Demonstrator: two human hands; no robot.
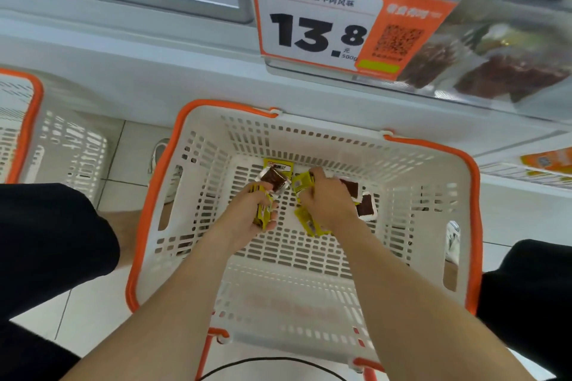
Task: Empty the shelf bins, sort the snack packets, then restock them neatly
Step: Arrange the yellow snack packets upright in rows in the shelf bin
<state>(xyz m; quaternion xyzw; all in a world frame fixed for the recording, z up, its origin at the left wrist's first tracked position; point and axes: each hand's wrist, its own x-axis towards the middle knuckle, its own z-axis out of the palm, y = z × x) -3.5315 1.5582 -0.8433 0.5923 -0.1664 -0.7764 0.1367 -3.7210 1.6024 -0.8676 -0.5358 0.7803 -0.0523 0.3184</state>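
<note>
Reaching into an orange-rimmed basket [411, 164], you are gripping yellow snack packets [262, 216] in your left hand [244, 221] while your right hand [328, 201], just beside it, is pinching another yellow packet [301, 180]; brown packets [365, 207] are lying on the basket floor at right.

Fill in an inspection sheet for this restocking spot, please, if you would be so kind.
Surface: white basket with an orange rim, standing on the tiled floor.
Job's things: yellow packets and brown packets lie on the basket bottom.
Clutter: nothing seen.
Hands: left hand grips a bunch of yellow packets; right hand pinches another one.
Cables: one black cable curves across the floor near the basket.
Surroundings: price tag reading 13.8; dark snack packs on the shelf above; second basket at the left.
</note>
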